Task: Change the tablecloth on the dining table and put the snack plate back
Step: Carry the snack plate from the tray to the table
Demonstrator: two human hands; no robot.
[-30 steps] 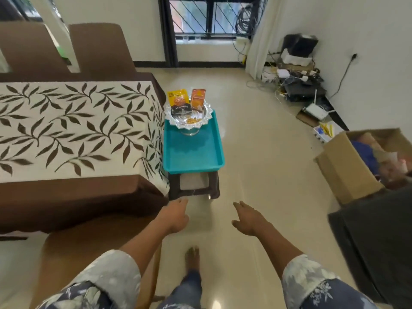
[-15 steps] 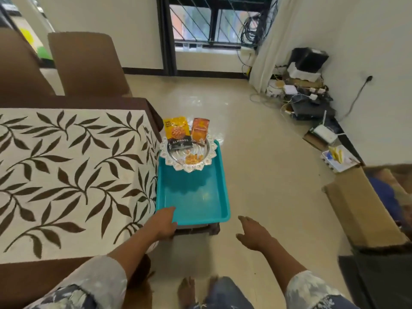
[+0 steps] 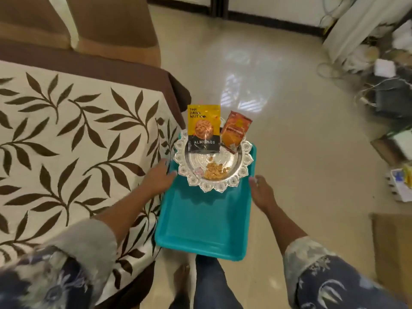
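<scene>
Bare-handed, a person is standing over the silver snack plate [image 3: 244, 169], which is sitting at the far end of a teal tray [image 3: 200, 226] just right of the leaf-patterned tablecloth [image 3: 78, 141]. The left hand [image 3: 159, 177] and right hand [image 3: 261, 192] are hovering at the tray's side edges, fingers loosely extended and gripping nothing. An almond packet [image 3: 204, 130] and an orange packet [image 3: 236, 130] are leaning in the plate behind loose nuts [image 3: 215, 171].

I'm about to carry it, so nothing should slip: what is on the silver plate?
On the silver plate, a yellow almond packet and an orange packet stand at the far side, loose nuts lie nearer. The packets hide its far rim.
</scene>
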